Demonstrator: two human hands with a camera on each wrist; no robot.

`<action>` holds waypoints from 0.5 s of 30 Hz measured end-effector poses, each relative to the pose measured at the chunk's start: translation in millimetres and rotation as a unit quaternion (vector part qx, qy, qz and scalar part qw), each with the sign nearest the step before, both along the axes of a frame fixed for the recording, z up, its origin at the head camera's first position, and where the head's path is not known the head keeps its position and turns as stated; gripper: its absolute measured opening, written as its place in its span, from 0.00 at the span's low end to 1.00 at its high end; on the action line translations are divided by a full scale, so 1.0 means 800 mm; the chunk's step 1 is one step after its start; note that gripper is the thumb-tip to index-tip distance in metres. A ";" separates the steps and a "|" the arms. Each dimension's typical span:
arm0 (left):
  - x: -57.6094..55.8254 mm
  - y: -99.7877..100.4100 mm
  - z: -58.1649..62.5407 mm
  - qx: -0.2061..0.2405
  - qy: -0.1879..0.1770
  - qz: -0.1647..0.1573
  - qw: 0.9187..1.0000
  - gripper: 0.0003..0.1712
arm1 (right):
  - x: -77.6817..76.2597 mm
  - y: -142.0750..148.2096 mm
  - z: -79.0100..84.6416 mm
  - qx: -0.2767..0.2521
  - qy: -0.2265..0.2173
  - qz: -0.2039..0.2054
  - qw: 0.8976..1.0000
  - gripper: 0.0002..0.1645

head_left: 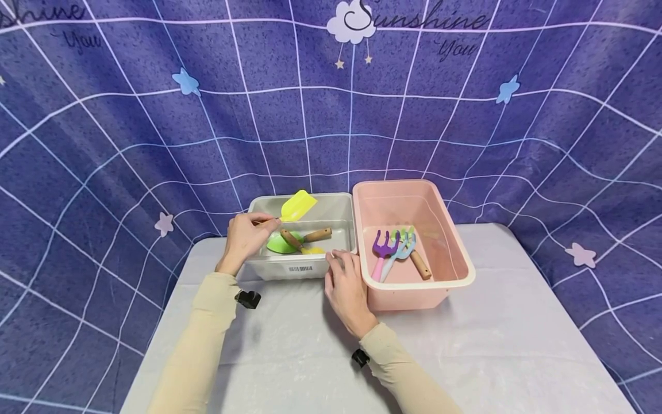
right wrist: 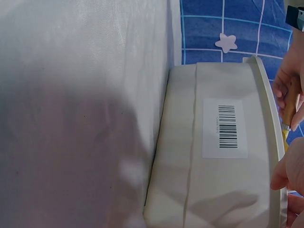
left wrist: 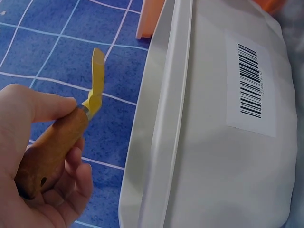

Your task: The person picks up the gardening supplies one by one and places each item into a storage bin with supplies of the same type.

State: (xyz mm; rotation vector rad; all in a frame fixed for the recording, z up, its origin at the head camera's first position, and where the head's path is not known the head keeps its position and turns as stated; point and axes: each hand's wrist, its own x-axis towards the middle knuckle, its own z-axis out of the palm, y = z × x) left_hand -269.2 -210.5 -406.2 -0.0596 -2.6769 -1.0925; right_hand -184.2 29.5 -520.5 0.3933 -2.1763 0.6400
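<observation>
My left hand (head_left: pixel 247 237) holds a small yellow shovel (head_left: pixel 298 206) by its wooden handle (left wrist: pixel 54 142), thumb along the top and fingers curled under it. The shovel is raised over the left part of a grey bin (head_left: pixel 269 269), its blade pointing to the far right. Inside that bin lie a green trowel (head_left: pixel 278 244) and a second yellow-bladed tool (head_left: pixel 313 250), their wooden handles crossing. My right hand (head_left: pixel 347 290) grips the grey bin's front rim near its right corner, with the thumb (right wrist: pixel 281 175) on the outer side.
A pink bin (head_left: pixel 408 299) stands right beside the grey one. It holds a purple hand fork (head_left: pixel 385 247), a light blue fork (head_left: pixel 404 249) and a green fork with a wooden handle (head_left: pixel 421 265). Both bins stand on a pale-covered table (head_left: pixel 289 345), before a blue curtain (head_left: pixel 331 121).
</observation>
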 end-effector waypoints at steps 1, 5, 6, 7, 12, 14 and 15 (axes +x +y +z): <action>-0.001 0.000 0.000 0.000 0.000 -0.002 1.000 0.20 | 0.000 0.000 0.000 0.000 -0.001 -0.001 1.000 0.22; -0.005 0.003 0.001 0.003 0.000 -0.008 1.000 0.20 | 0.000 -0.001 0.000 0.000 -0.010 -0.004 1.000 0.23; -0.006 0.003 0.001 0.005 0.001 -0.009 1.000 0.20 | 0.001 -0.001 0.000 0.001 -0.014 -0.003 1.000 0.23; -0.006 0.004 0.000 0.007 0.001 -0.009 1.000 0.20 | 0.001 -0.001 0.000 0.001 -0.016 -0.003 1.000 0.23; -0.009 0.009 -0.003 0.010 0.001 -0.009 1.000 0.19 | 0.001 -0.001 0.000 0.000 -0.016 -0.003 1.000 0.24; -0.010 0.011 -0.005 0.011 0.001 -0.009 1.000 0.19 | 0.002 -0.001 0.000 -0.003 -0.012 -0.005 1.000 0.23; -0.011 0.013 -0.006 0.013 0.003 -0.011 1.000 0.19 | 0.002 -0.001 0.000 -0.004 -0.011 -0.005 1.000 0.23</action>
